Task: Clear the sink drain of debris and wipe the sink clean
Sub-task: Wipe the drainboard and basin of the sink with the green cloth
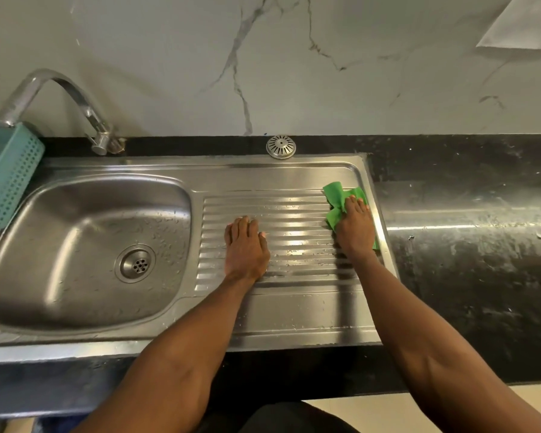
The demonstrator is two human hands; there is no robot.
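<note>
One marble-veined wall (pixel 294 57) at the back, white with grey streaks. One black stone desk (pixel 466 245) below it, speckled, smeared with pale streaks and crumbs on the right side.

One stainless sink (pixel 288 323) set in the desk: one basin (pixel 85 220) on the left, one ribbed drainboard (pixel 297 220) on the right. Steel dull-shiny, water droplets scattered over basin walls and ribs, bright glare patches mid-drainboard. One drain (pixel 136 264) at the basin floor, round strainer with small holes, nothing visible lying on it.

Two bare forearms reaching in from the bottom edge.

One teal perforated basket (pixel 7 179) at the left edge, tilted, overhanging the sink's rim. One chrome tap (pixel 60 98), curved, spout ending over the sink's back rim.

Two hands, both on the drainboard. Left hand (pixel 245 248): grip flat, fingers straight and together, palm pressed on the ribs, holding nothing. Right hand (pixel 355 226): grip pressed down on one green cloth (pixel 336 198) at the drainboard's far right corner, fingers extended over it; curl of fingertips into the fabric not clear enough to tell.

Cloth crumpled, bright green, sticking out past the fingertips and along the hand's right side, touching the drainboard's right rim.

One round slotted steel cap (pixel 280 146) on the desk just behind the drainboard, against the wall.
</note>
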